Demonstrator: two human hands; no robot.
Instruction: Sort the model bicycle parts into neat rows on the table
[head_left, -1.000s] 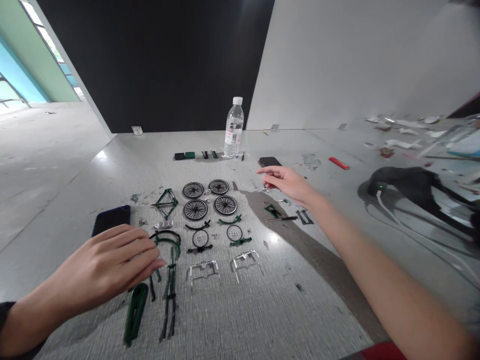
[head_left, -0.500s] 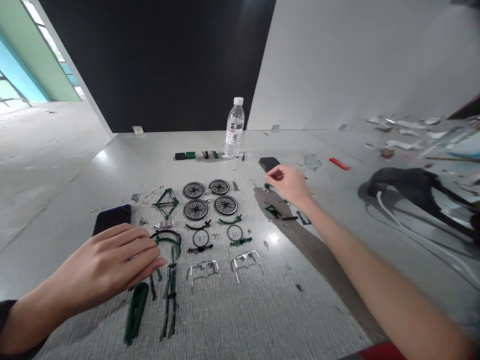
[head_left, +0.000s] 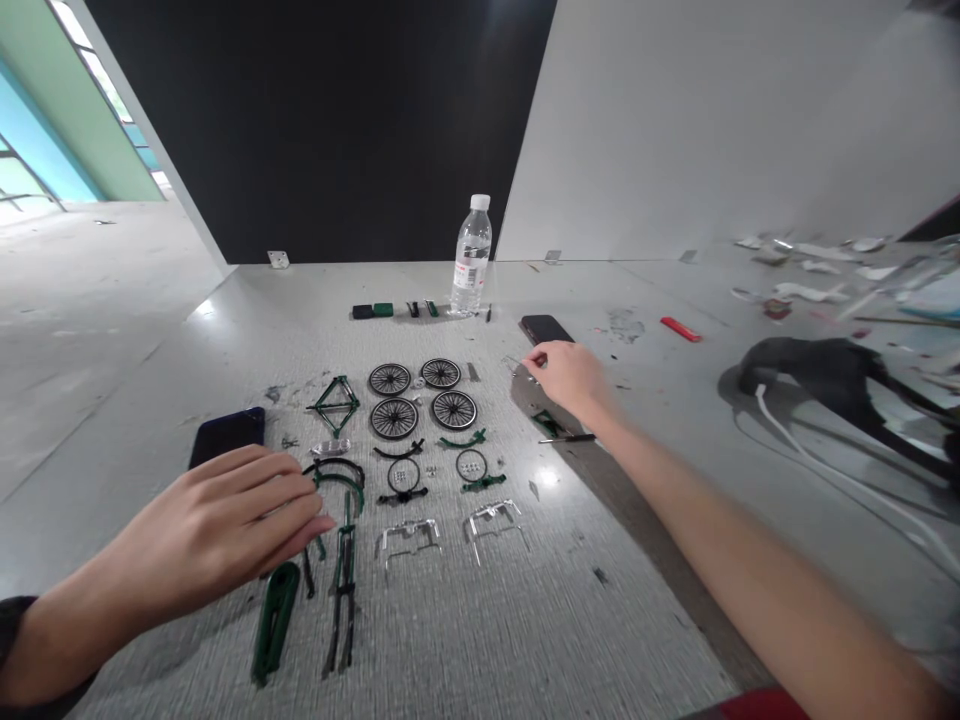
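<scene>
Small model bicycle parts lie in rows on the grey table [head_left: 525, 620]. Among them are black spoked wheels [head_left: 394, 417], a green frame [head_left: 335, 405], clear racks [head_left: 411, 535] and a long green part [head_left: 274, 622]. My left hand [head_left: 240, 520] hovers palm down beside the curved mudguards [head_left: 337, 475], its fingers pressed together, and what is under them is hidden. Near the dark phone [head_left: 545, 329], the fingertips of my right hand [head_left: 566, 372] pinch a thin, pale, wiry piece [head_left: 513, 361]. Below that hand lie a green triangular part [head_left: 549, 423] and a thin dark tool [head_left: 568, 439].
A water bottle [head_left: 471, 262] stands at the back by the black panel [head_left: 322, 130]. Another phone [head_left: 229, 437] lies at the left. To the right are a red object [head_left: 681, 329], a black object with a white cable [head_left: 802, 365] and blurred clutter.
My right hand has shifted slightly down and left, and a thin pale piece now shows at its fingertips. The small green piece beneath it no longer shows. My left hand has stayed in place.
</scene>
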